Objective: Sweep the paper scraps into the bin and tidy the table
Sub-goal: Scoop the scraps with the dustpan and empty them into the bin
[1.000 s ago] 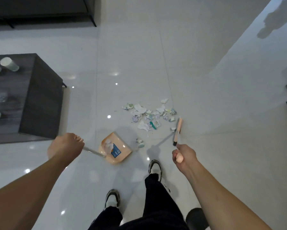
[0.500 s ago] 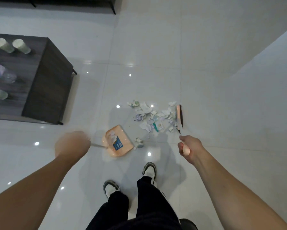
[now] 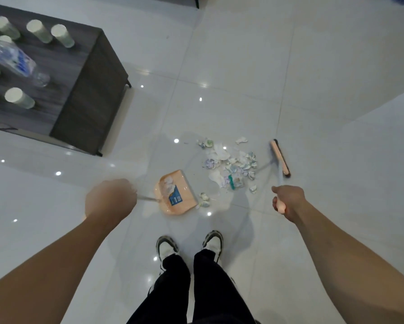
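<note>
A pile of torn paper scraps (image 3: 230, 163) lies on the white tiled floor ahead of my feet. My left hand (image 3: 109, 199) is closed on the thin metal handle of a peach dustpan (image 3: 175, 192), which rests on the floor left of the pile with a few scraps and a blue label inside. One scrap (image 3: 204, 199) lies at the pan's lip. My right hand (image 3: 287, 199) grips the pink handle end of a broom; its peach brush head (image 3: 280, 158) stands on the floor just right of the pile.
A dark wooden table (image 3: 86, 90) stands at the left, bearing several pale paper cups (image 3: 18, 98) and a clear plastic bottle (image 3: 13, 60) lying on its side. My two shoes (image 3: 189, 245) stand just behind the dustpan. White tiles stretch to the right and beyond.
The broom head has swung from the pile's near right edge out to its right side. My view has shifted, showing more of the table. The dustpan has stayed put.
</note>
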A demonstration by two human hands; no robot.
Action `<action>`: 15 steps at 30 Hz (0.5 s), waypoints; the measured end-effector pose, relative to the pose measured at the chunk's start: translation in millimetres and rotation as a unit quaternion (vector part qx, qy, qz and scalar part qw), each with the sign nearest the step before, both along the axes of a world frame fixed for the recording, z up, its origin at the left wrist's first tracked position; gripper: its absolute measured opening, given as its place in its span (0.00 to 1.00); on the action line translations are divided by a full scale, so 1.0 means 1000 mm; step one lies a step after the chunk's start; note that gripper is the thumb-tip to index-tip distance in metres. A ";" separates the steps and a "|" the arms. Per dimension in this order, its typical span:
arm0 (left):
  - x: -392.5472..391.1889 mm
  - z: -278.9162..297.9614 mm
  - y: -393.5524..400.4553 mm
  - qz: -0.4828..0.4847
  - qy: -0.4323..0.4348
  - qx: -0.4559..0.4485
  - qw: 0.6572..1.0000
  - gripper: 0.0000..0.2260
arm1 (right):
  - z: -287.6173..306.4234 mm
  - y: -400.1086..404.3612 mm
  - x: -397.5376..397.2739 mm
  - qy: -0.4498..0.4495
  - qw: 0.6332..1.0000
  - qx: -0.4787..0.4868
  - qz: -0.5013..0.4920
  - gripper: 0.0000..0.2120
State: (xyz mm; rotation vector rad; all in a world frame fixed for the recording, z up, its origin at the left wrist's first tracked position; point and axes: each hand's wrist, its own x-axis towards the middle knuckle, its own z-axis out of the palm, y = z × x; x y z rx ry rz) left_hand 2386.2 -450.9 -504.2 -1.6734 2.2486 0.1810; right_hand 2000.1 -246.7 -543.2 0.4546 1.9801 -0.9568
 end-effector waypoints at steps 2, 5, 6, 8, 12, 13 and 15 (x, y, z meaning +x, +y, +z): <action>0.001 0.000 -0.004 -0.004 0.004 -0.002 1.000 0.10 | -0.006 -0.001 0.006 -0.009 0.999 0.013 0.027 0.04; 0.000 0.002 -0.009 0.000 0.017 -0.002 1.000 0.09 | -0.003 0.000 0.029 -0.021 0.994 0.031 0.105 0.06; 0.000 0.002 -0.009 0.004 0.020 0.001 1.000 0.09 | 0.002 0.001 0.037 -0.030 0.991 0.031 0.127 0.10; 0.000 0.004 -0.011 0.010 0.023 0.009 1.000 0.08 | 0.016 0.002 0.046 -0.046 0.988 0.025 0.148 0.16; 0.015 0.010 -0.015 0.020 0.045 0.038 0.998 0.07 | 0.055 -0.005 0.051 -0.032 0.983 0.013 0.180 0.11; 0.021 0.012 -0.016 0.028 0.050 0.042 0.997 0.07 | 0.062 -0.011 0.052 -0.023 0.981 0.011 0.192 0.09; 0.032 0.014 -0.014 0.051 0.057 0.044 0.996 0.07 | 0.070 -0.026 0.053 -0.002 0.976 0.011 0.217 0.06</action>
